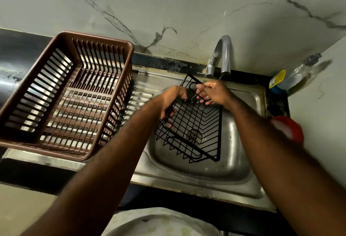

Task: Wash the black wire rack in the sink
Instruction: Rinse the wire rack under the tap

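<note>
You are facing a pale marble wall (168, 1) with dark veins running across it. A black countertop (18, 46) is lying along its foot, and a pale side wall (322, 89) is closing the corner on your right.

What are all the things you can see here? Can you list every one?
black wire rack: one, black, tilted in the sink, top under the tap
sink: one, silver steel, in the counter
tap: one, shiny silver, behind the sink, thin trickle running
basket: one, brown plastic, on the draining board left of the sink
bottle: one, clear with a yellow label, back right corner
red thing: one, red, right of the sink, too blurred to name
white thing: one, bottom edge, unclear
left hand: grips the rack's left edge
right hand: wet, holds a wire loop under the tap
</note>
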Available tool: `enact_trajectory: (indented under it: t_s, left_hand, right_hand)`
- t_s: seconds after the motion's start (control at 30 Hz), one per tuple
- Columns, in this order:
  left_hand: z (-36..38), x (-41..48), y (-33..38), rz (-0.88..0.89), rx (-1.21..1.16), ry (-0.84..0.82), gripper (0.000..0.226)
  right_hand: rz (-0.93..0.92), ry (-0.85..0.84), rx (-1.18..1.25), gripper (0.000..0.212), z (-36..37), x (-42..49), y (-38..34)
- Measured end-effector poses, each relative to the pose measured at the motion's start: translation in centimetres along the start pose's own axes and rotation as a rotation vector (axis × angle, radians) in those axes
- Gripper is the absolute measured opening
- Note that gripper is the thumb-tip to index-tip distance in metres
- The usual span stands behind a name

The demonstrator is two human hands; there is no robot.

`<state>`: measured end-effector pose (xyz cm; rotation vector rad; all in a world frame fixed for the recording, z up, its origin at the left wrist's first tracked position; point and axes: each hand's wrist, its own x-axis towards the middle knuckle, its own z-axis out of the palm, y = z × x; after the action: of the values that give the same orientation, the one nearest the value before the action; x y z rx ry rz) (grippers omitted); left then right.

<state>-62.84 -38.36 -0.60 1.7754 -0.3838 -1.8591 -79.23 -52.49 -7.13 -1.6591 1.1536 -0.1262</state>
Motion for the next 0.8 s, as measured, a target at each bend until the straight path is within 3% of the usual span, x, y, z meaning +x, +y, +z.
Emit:
enact_trajectory:
  t_s: [0.07,0.17,0.23,0.37,0.53,0.8]
  left_hand:
    - [-0.1,-0.5,-0.1,0.029,0.017,0.043,0.036]
    - [-0.4,-0.8,0.1,0.026,0.039,0.057,0.023]
    - [-0.5,-1.4,0.2,0.036,0.036,0.073,0.019]
    - [-1.3,-1.5,0.4,0.051,0.088,0.082,0.039]
    - [-0.8,-2.2,0.7,0.056,0.088,0.068,0.019]
    - [-0.3,-2.2,0.4,-0.011,-0.058,0.056,0.016]
  right_hand:
    - [-0.001,-0.022,0.025,0.027,0.0,-0.2,-0.1]
    - [-0.033,-0.064,0.045,0.007,-0.3,0.1,0.1]
    - [-0.038,-0.121,0.052,0.023,-0.9,0.1,0.2]
    - [0.034,-0.278,0.188,0.046,-1.9,-0.6,-0.2]
    - [0.098,-0.420,0.257,0.052,-3.0,-0.4,-0.2]
    - [0.010,-0.164,-0.069,0.022,-2.3,0.8,-1.2]
